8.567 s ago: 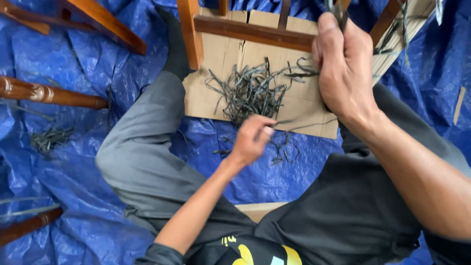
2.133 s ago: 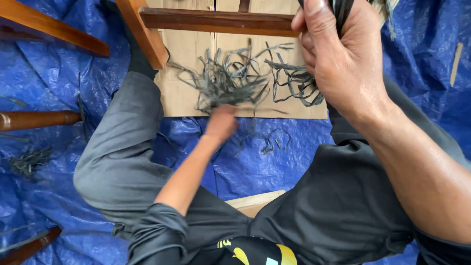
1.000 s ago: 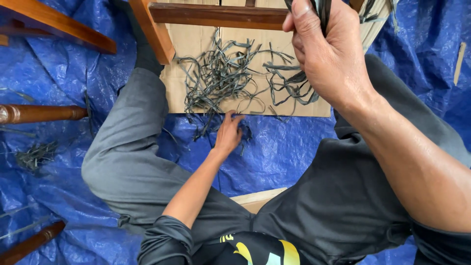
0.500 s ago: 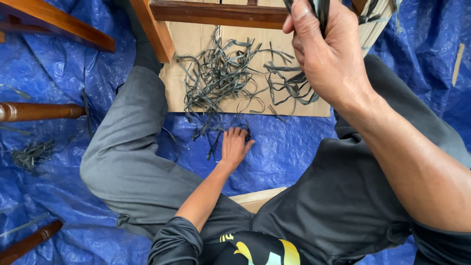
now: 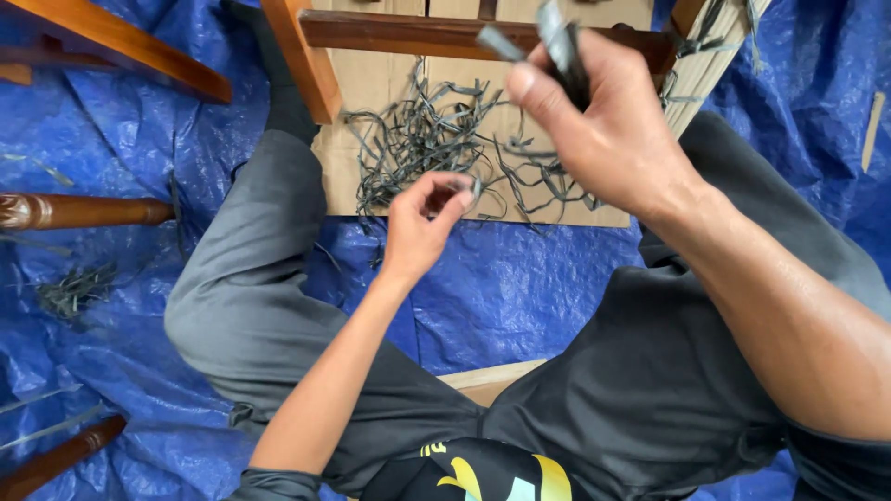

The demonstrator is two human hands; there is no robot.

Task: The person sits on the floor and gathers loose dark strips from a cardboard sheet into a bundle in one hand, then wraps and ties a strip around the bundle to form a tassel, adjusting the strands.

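My right hand (image 5: 608, 125) is raised close to the camera, fingers closed around a bundle of dark flat strips (image 5: 555, 42) that stick up out of the fist. My left hand (image 5: 422, 223) hovers lower, over the near edge of a cardboard sheet (image 5: 371, 83), thumb and fingers pinched on a short dark strip (image 5: 471, 190). A loose heap of the same dark strips (image 5: 427, 139) lies tangled on the cardboard just beyond my left hand. My grey-trousered legs are spread to either side.
A blue tarp (image 5: 520, 288) covers the floor. Brown wooden chair legs and rails (image 5: 297, 56) stand over the cardboard, with more turned wooden legs (image 5: 74, 211) at the left. A small clump of strips (image 5: 74, 289) lies on the tarp at left.
My left hand rose from the tarp, where it lay among scattered strips, and now pinches a strip over the cardboard's edge. My right hand stays up, still holding its bundle.
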